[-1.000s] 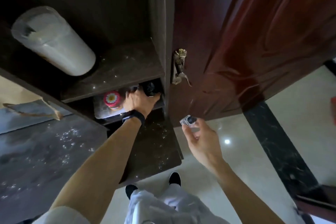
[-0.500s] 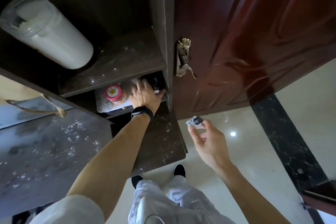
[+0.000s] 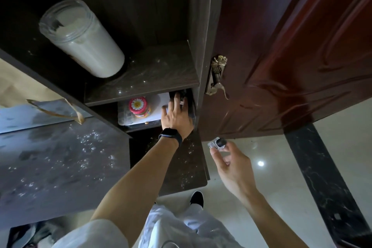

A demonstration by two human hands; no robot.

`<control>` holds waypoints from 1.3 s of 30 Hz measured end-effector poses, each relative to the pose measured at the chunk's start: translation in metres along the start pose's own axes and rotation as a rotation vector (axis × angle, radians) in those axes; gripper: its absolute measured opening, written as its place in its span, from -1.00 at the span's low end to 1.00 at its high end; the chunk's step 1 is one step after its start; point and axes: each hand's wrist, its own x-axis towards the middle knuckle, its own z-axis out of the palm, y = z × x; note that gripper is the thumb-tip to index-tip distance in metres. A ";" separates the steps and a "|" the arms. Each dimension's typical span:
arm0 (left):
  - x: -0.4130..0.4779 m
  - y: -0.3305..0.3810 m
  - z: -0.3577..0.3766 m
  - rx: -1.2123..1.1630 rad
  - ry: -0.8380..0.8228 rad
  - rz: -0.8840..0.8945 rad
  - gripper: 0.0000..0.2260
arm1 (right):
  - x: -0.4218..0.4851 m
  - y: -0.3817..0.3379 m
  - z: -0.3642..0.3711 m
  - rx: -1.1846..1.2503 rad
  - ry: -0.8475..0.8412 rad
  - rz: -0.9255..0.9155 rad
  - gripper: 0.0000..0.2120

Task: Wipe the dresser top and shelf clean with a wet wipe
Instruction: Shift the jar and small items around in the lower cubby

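Shelf [image 3: 141, 78] dusty! Left hand [image 3: 177, 117] beneath it, fingers [image 3: 176, 100] straight on a dark object [image 3: 186, 96]. Right hand [image 3: 231, 165] pinches a clear item [image 3: 217, 144].

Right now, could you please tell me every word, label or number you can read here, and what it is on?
None can be read.
Red daisy-lid jar: orange label, too blurred.
Tall white-filled jar: brownish label patch, unreadable.
Small clear item in the right hand: no text visible.
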 end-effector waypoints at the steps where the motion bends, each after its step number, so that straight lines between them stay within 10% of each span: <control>1: 0.003 0.001 0.000 0.008 -0.007 -0.006 -0.36 | -0.001 0.003 0.000 0.000 0.009 0.000 -0.74; 13: 0.026 0.006 -0.007 -0.014 -0.046 -0.017 -0.41 | -0.012 0.020 0.004 -0.055 0.071 -0.017 -0.74; 21: -0.080 -0.038 -0.012 -0.483 0.350 -0.191 -0.69 | 0.028 0.006 0.057 -0.127 0.078 -0.102 -0.74; 26: -0.095 -0.081 -0.018 -0.764 0.337 -0.511 -0.47 | 0.080 -0.030 0.096 -0.187 -0.003 -0.049 -0.67; 39: -0.039 -0.105 -0.039 -0.694 0.307 -0.515 -0.39 | 0.114 -0.071 0.135 -0.203 0.074 0.204 -0.41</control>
